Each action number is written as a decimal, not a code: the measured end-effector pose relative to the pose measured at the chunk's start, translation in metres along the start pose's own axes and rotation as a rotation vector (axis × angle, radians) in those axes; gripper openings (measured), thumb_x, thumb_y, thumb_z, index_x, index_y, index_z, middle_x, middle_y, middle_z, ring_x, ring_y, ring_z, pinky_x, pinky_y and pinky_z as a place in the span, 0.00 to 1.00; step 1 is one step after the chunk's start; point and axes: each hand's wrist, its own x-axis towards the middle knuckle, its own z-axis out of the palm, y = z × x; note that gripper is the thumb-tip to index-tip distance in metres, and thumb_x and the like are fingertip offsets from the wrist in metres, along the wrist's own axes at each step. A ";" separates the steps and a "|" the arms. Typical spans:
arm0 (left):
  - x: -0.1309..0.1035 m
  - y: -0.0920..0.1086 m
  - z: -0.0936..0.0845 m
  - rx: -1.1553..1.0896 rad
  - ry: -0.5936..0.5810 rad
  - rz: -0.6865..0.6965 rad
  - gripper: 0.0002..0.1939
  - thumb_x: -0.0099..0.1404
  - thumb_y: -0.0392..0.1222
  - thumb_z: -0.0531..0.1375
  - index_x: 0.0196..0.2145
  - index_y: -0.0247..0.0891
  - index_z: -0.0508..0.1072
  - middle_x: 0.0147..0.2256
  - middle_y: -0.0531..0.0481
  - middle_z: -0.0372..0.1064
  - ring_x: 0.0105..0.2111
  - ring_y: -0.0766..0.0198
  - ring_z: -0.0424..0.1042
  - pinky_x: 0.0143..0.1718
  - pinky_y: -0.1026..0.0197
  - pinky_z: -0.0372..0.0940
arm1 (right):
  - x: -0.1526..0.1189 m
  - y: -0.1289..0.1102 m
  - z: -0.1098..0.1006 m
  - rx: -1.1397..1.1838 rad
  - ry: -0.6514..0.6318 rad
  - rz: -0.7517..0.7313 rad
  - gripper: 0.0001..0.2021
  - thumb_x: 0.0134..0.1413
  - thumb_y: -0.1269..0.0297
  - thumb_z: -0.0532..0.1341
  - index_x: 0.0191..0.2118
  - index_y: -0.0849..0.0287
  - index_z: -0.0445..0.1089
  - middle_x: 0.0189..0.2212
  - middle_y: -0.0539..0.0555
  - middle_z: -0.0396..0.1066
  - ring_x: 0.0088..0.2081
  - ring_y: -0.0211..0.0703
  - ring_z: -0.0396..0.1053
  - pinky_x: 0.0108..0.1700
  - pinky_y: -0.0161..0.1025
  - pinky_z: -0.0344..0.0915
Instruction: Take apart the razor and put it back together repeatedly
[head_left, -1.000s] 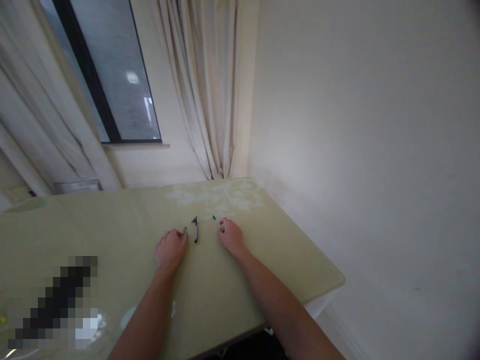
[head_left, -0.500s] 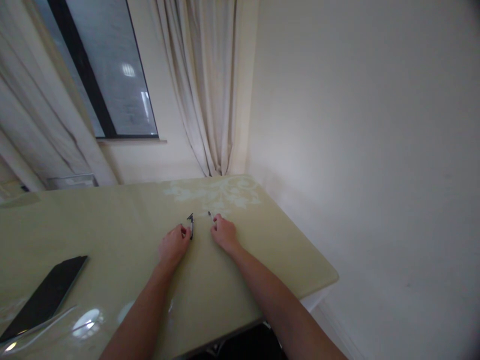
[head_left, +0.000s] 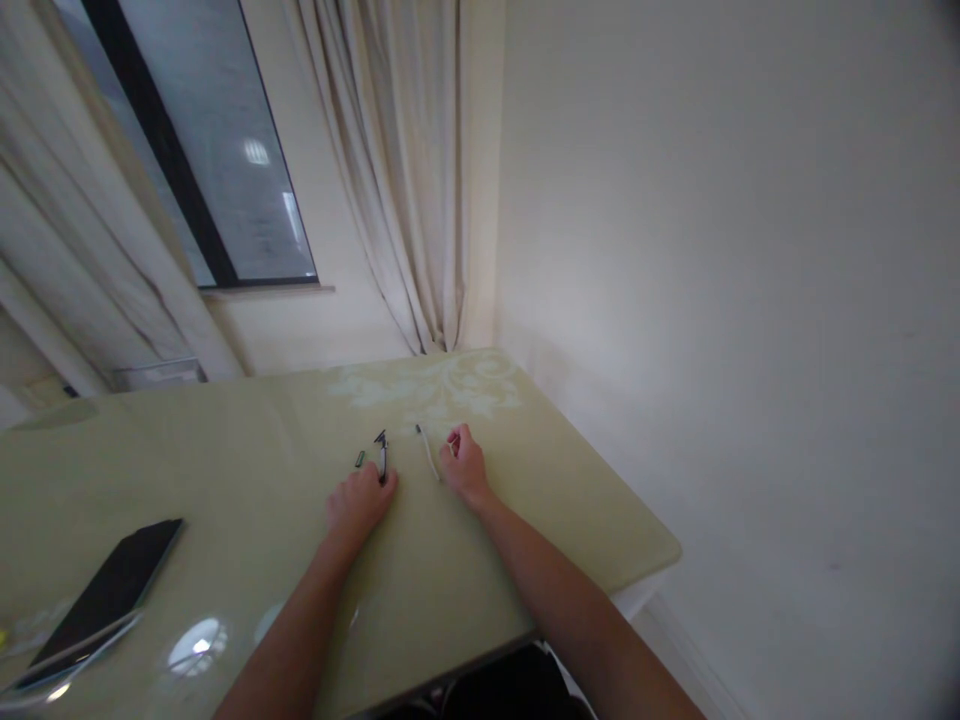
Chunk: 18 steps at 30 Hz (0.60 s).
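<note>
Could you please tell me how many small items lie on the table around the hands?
3: a razor-like tool at the left hand, a small dark-green piece beyond that hand, and a slim white stick beside the right hand, whose fingers may hide more.

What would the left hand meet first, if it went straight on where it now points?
Probably the slim dark tool: its near end is right at the left hand, and its length lies ahead. The small dark piece, just to the left, might be brushed too; depth is unclear.
</note>
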 end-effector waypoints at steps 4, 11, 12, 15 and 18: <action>0.000 -0.002 0.001 0.013 0.002 0.010 0.24 0.72 0.54 0.47 0.43 0.37 0.78 0.43 0.31 0.79 0.44 0.38 0.79 0.41 0.44 0.69 | 0.000 0.003 0.002 0.016 0.001 -0.004 0.03 0.54 0.66 0.56 0.36 0.55 0.62 0.22 0.43 0.58 0.26 0.39 0.61 0.30 0.34 0.51; 0.000 0.000 -0.004 -0.013 0.041 0.032 0.24 0.74 0.53 0.44 0.40 0.39 0.77 0.40 0.35 0.80 0.40 0.42 0.79 0.38 0.49 0.68 | 0.000 0.004 0.003 0.036 -0.023 -0.010 0.03 0.57 0.65 0.58 0.37 0.55 0.66 0.21 0.43 0.59 0.25 0.39 0.61 0.29 0.34 0.51; -0.002 0.002 -0.006 -0.017 0.057 0.043 0.24 0.74 0.53 0.44 0.40 0.40 0.76 0.40 0.36 0.80 0.40 0.42 0.79 0.37 0.50 0.68 | 0.000 0.003 0.002 0.048 -0.027 0.003 0.03 0.59 0.63 0.58 0.37 0.56 0.66 0.21 0.43 0.59 0.25 0.39 0.62 0.30 0.34 0.52; -0.010 0.012 -0.006 -0.033 0.131 0.117 0.22 0.75 0.53 0.45 0.42 0.42 0.75 0.43 0.41 0.80 0.41 0.47 0.79 0.38 0.53 0.66 | 0.000 -0.004 0.000 0.157 -0.040 -0.014 0.13 0.67 0.55 0.54 0.36 0.57 0.69 0.24 0.47 0.64 0.29 0.40 0.64 0.34 0.35 0.57; -0.021 0.025 -0.001 -0.064 0.224 0.286 0.20 0.75 0.53 0.46 0.41 0.43 0.75 0.43 0.43 0.80 0.40 0.52 0.79 0.39 0.57 0.64 | -0.002 -0.014 -0.001 0.400 -0.107 -0.095 0.21 0.71 0.49 0.48 0.41 0.57 0.73 0.32 0.51 0.69 0.36 0.41 0.67 0.41 0.36 0.62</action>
